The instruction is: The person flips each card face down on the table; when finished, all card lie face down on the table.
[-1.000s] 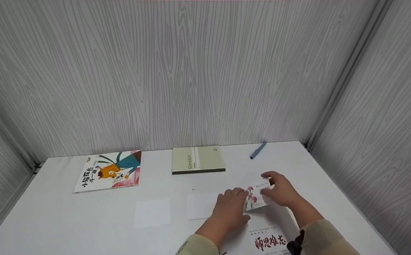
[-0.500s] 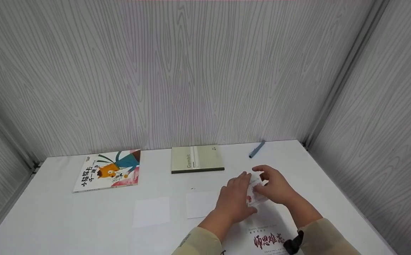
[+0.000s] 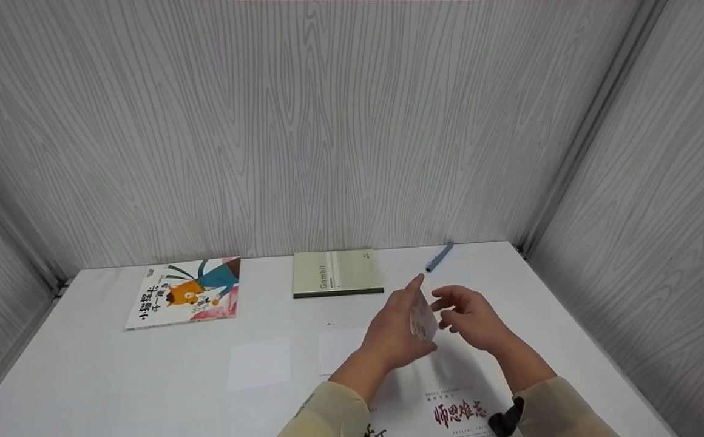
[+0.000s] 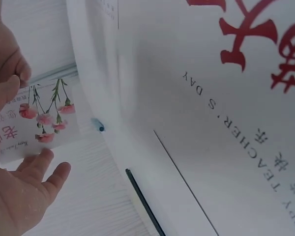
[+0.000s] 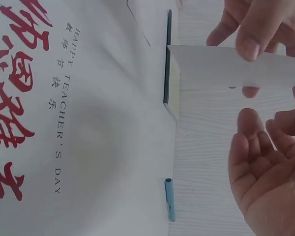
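Observation:
My left hand (image 3: pixel 391 331) holds a small printed card (image 3: pixel 423 318) upright on edge, between thumb and fingers. Pink carnations and red characters cover one side in the left wrist view, while the right wrist view has the card's plain white back (image 5: pixel 211 66). Just right of the card is my right hand (image 3: pixel 473 318), its fingers loosely bent with nothing in them; in the right wrist view a gap separates them from the card. Beneath both hands lies a large white printed sheet or folder (image 3: pixel 458 413) with red calligraphy and "Happy Teacher's Day"; sleeves hide part of it.
A white paper rectangle (image 3: pixel 337 349) is partly behind my left hand, with a white square (image 3: pixel 260 364) left of it. Farther back are a picture book (image 3: pixel 185 294), a green Gambit notebook (image 3: pixel 338 273) and a blue pen (image 3: pixel 439 257). Grey wood-grain panels enclose the table.
The right hand has let go of the card. In the left hand, the card has turned from facing the head camera to nearly edge-on, and that hand has tilted up.

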{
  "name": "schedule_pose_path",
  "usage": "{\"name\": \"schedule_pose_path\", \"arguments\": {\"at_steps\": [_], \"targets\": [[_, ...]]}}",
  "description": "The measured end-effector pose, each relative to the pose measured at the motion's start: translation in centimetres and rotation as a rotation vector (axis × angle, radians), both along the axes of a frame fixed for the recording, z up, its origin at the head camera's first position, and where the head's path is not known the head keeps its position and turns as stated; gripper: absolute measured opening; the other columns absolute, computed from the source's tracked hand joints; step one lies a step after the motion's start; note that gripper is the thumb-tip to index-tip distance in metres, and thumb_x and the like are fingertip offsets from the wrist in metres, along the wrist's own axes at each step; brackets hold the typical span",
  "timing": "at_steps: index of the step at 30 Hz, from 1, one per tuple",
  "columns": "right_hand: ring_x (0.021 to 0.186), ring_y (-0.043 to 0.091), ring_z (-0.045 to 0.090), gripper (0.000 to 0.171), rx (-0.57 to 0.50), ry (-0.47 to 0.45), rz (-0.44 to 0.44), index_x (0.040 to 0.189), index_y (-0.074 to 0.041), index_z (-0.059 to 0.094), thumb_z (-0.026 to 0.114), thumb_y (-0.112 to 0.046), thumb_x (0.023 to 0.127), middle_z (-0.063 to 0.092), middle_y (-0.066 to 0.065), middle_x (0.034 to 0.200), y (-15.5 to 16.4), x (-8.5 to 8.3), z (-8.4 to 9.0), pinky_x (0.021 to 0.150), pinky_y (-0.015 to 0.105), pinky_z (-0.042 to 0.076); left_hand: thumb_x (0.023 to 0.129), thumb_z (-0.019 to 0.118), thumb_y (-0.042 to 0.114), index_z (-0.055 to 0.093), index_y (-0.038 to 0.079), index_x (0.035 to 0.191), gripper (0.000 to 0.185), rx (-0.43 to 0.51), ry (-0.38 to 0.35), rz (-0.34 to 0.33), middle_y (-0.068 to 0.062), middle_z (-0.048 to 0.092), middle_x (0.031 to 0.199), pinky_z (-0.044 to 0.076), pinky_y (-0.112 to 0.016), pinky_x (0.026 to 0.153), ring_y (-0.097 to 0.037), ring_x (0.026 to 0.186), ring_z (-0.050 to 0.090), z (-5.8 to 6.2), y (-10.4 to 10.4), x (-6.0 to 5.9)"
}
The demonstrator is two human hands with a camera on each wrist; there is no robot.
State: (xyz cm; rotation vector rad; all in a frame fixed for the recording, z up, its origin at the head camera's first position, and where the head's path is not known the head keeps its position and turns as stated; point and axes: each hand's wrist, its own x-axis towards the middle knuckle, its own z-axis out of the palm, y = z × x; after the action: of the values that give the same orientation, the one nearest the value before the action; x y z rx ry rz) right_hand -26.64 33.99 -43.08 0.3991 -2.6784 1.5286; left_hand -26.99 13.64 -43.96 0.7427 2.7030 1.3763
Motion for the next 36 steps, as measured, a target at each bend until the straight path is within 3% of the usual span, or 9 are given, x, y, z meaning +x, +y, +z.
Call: {"name": "schedule_pose_path", "arguments": {"at_steps": [4,7,13,18,22,28,36], "targets": [[0.108,0.031,0.068,0.055,0.070,-0.051,0.191,0.147,0.001,0.056,0.069,0.002,0.094,0.062,0.020,0.140,0.8,0.1,-0.4,0.085,0.034,0.059,0.077,0.097,0.024,0.026,0.033,0.168,0.116,0.123,-0.038,-0.015,-0.004,0.048,0.158,0.048,-0.052,0.111,-0.026,0.142,0.053,0.1,-0.1,-0.1],[0.118,0.035,0.064,0.067,0.035,-0.128,0.276,0.152,0.000,0.052,0.077,-0.002,0.090,0.055,0.022,0.148,1.2,0.1,-0.4,0.092,0.041,0.058,0.077,0.097,0.025,0.027,0.029,0.167,0.115,0.208,-0.080,-0.042,-0.006,0.048,0.159,0.047,-0.051,0.113,-0.026,0.142,0.054,0.0,-0.1,-0.1],[0.131,0.044,0.057,0.080,-0.002,-0.222,0.288,0.154,0.001,0.048,0.086,-0.003,0.084,0.049,0.024,0.156,2.1,-0.1,-0.2,0.105,0.055,0.051,0.080,0.095,0.026,0.022,0.024,0.167,0.113,0.295,-0.109,-0.083,-0.011,0.049,0.156,0.047,-0.048,0.114,-0.028,0.141,0.056,-0.1,-0.1,0.1],[0.129,0.045,0.058,0.080,0.084,-0.206,0.302,0.153,0.001,0.049,0.086,-0.004,0.082,0.050,0.023,0.155,2.4,-0.1,0.4,0.104,0.066,0.048,0.083,0.092,0.027,0.021,0.019,0.165,0.109,0.295,-0.106,-0.089,-0.013,0.049,0.156,0.048,-0.048,0.112,-0.034,0.140,0.056,-0.5,-0.4,0.2],[0.120,0.037,0.064,0.078,0.243,-0.124,0.253,0.149,-0.003,0.054,0.087,-0.004,0.078,0.055,0.019,0.150,2.3,-0.1,0.9,0.096,0.059,0.053,0.083,0.092,0.027,0.029,0.016,0.163,0.103,0.215,-0.085,-0.038,-0.012,0.050,0.156,0.050,-0.048,0.109,-0.031,0.138,0.058,-0.9,-0.5,0.2],[0.113,0.031,0.062,0.081,0.446,-0.111,0.072,0.146,-0.008,0.059,0.085,0.007,0.070,0.059,0.013,0.144,2.1,0.1,0.3,0.078,0.041,0.056,0.088,0.087,0.029,0.054,0.012,0.152,0.074,-0.037,-0.097,0.026,-0.009,0.051,0.156,0.048,-0.046,0.112,-0.029,0.140,0.055,-1.7,0.0,0.6],[0.121,0.040,0.063,0.079,0.560,-0.082,0.003,0.141,-0.004,0.061,0.083,0.016,0.068,0.056,0.018,0.149,1.6,0.0,-1.4,0.097,0.053,0.057,0.099,0.071,0.020,0.057,0.009,0.152,0.056,-0.293,-0.093,0.029,-0.021,0.042,0.164,0.040,-0.052,0.119,-0.039,0.148,0.046,-2.4,0.7,1.4]]}}
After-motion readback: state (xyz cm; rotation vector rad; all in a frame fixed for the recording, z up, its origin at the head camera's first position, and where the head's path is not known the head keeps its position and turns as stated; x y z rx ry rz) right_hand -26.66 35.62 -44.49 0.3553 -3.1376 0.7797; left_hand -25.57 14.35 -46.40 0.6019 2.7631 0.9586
